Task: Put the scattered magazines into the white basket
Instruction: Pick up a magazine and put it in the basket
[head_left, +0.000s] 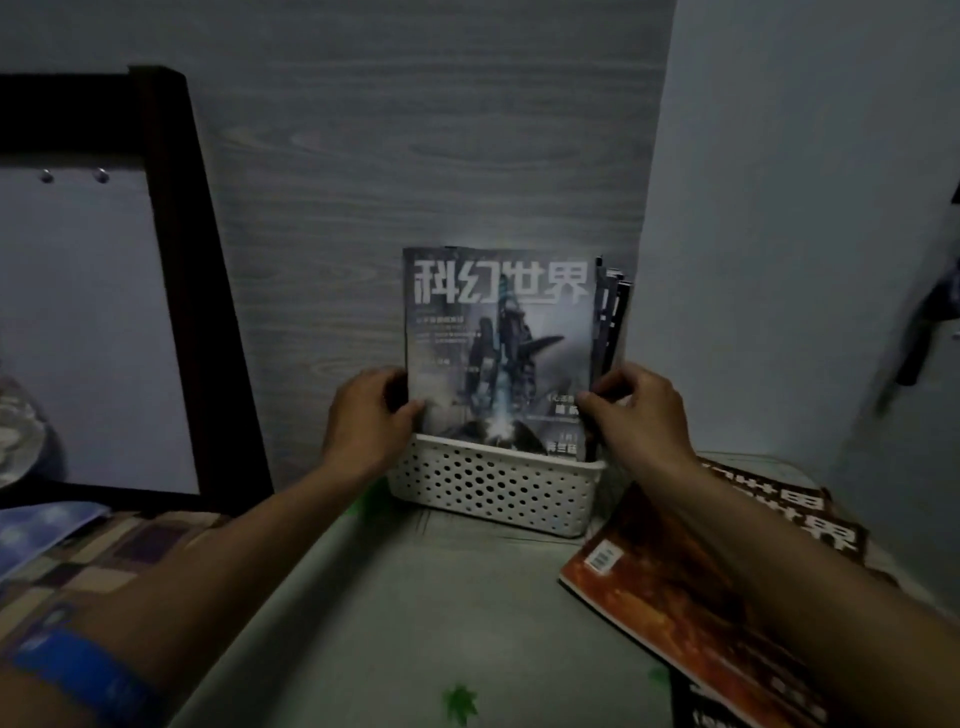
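- We see a grey wood-grain wall (415, 130) filling the view from ten to one o'clock, with a paler wall (805, 234) running down the three o'clock side
- A pale green bed sheet (415, 613) with small green leaf prints spreads from the centre towards six o'clock and carries the basket and the loose magazines
- At nine o'clock stands a dark wooden frame (176, 234) around a pale panel
- At eight o'clock lies a checked cloth (93, 561) in brown and purple squares
- At four o'clock an orange-brown magazine (670, 597) lies flat on the sheet, back cover up with a barcode label, overlapping other loose magazines (810, 525) beneath it; our right forearm crosses over them
- Dead centre a blue-grey magazine (498, 343) stands upright with its cover facing us, its lower edge down inside the basket; further magazines stand just behind it, their dark edges (610, 317) showing at its two o'clock corner
- Below it the white basket (493, 493), perforated with round holes, sits against the wood-grain wall
- Our left hand (369, 415) clasps the left edge of the upright magazine, thumb on the cover, fingers curled behind
- Our right hand (634, 410) pinches the right edge just above the basket rim, thumb in front, fingers wrapped round the stack of edges
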